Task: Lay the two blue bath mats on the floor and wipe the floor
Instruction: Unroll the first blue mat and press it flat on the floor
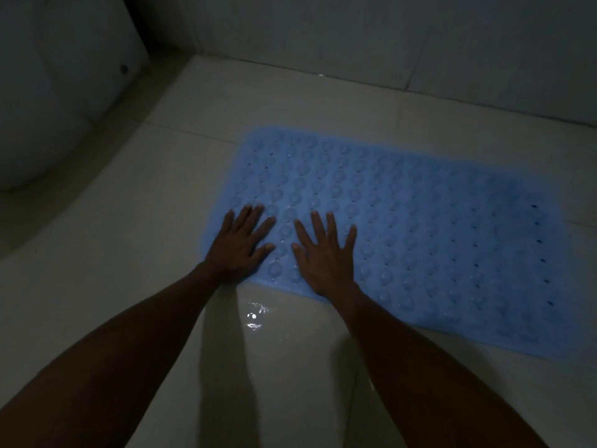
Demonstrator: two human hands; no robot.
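Note:
One blue bath mat [420,227] with rows of round bumps and small holes lies flat on the pale tiled floor [135,286], running from the centre to the right. My left hand [240,245] rests palm down on the mat's near left corner, fingers spread. My right hand [326,257] presses flat on the mat just to the right of it, fingers spread too. Neither hand holds anything. No second mat is in view.
A white toilet base [48,108] curves along the left side. Tiled walls [387,43] meet the floor behind the mat. A wet, shiny patch [255,318] glints on the floor between my forearms. The room is dim.

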